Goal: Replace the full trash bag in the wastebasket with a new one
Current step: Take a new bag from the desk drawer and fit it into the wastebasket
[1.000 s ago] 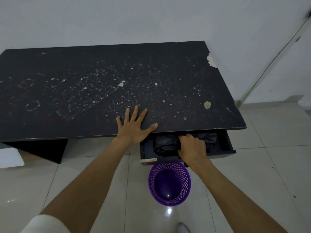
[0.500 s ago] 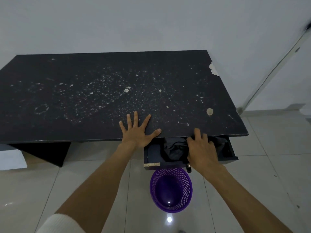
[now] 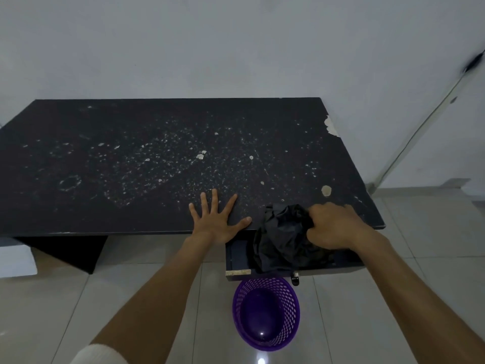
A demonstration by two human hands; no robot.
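From the head view, the left hand (image 3: 215,222) lies flat on the desk (image 3: 131,158), fingers straight and spread wide, palm at the front edge, holding nothing. The right hand (image 3: 333,227) is clenched around a crumpled black trash bag (image 3: 280,236). Its fingers are curled into the bag's upper right folds. The top of the bag stands above the desk's front edge, and its lower part hangs down into the open drawer (image 3: 237,254) under the desk's right end.

The purple wastebasket (image 3: 265,313) stands upright on the tiled floor (image 3: 393,298), just in front of the drawer front and between the two forearms. No liner shows inside it. Open floor lies to both sides of the basket, and the desktop beyond the hands is bare up to the wall (image 3: 236,48).

The bag is thin, matte and heavily creased. The basket is a round plastic mesh with a glossy solid bottom that catches a light spot. The desk is a flat black board, speckled with pale flecks and chipped at its right edge. The floor tiles are pale and shiny.
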